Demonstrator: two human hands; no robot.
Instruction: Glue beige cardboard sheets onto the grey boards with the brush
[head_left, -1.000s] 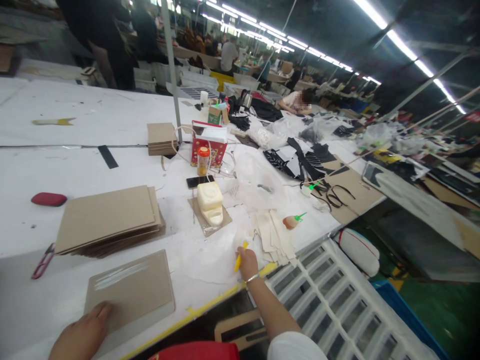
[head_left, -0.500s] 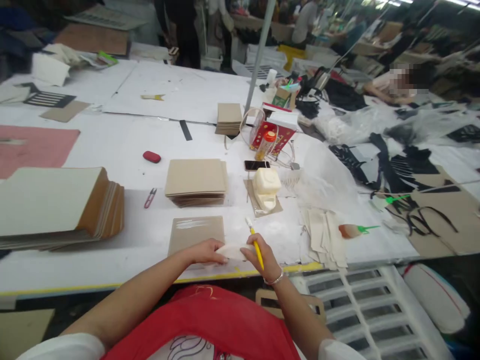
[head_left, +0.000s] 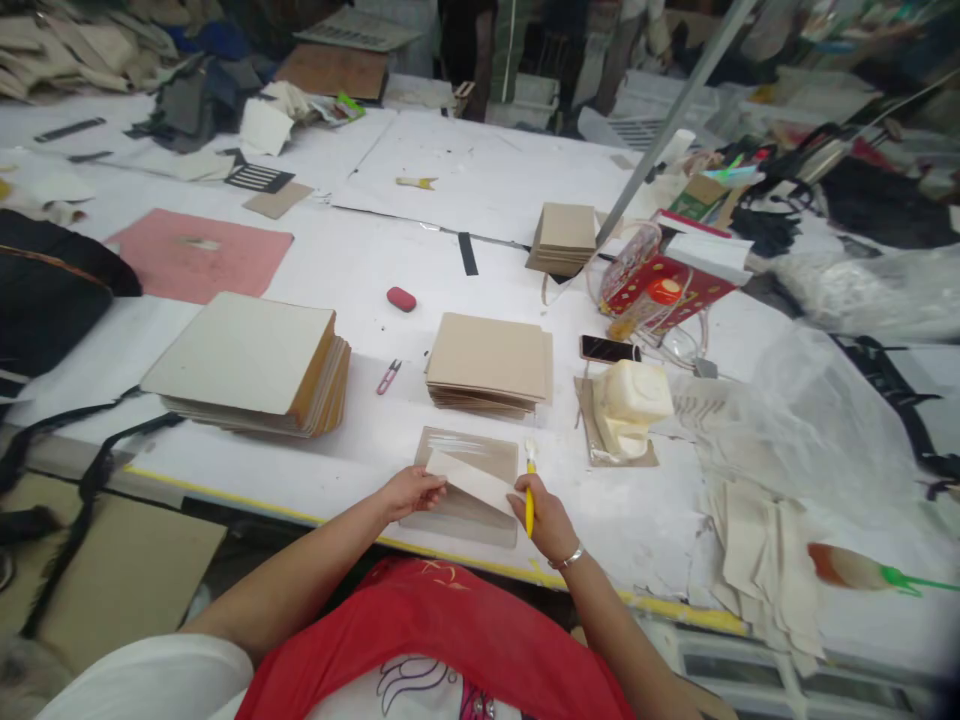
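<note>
My left hand (head_left: 409, 493) pinches one end of a cream fabric strip (head_left: 471, 482). The strip's other end is at the fingers of my right hand (head_left: 549, 522), which also grips a yellow-handled brush (head_left: 530, 503) with its whitish bristles pointing up and away from me. Below the strip lies a grey-brown board (head_left: 499, 455) with pale streaks near its far edge. Right of the brush, a cream plastic container (head_left: 637, 392) with whitish paste at its front sits on a small brown board (head_left: 589, 410).
Behind the streaked board stands a stack of tan boards (head_left: 487, 352); a larger board stack (head_left: 247, 345) is to the left. Pink thread snips (head_left: 388, 377), a red case (head_left: 401, 299) and a phone (head_left: 609, 348) lie around. More cream strips (head_left: 765, 560) are piled at right.
The view has swung left, so the table things appear further right. The strip, bowed between my hands before, is now stretched flatter above the board, with my hands further apart.
</note>
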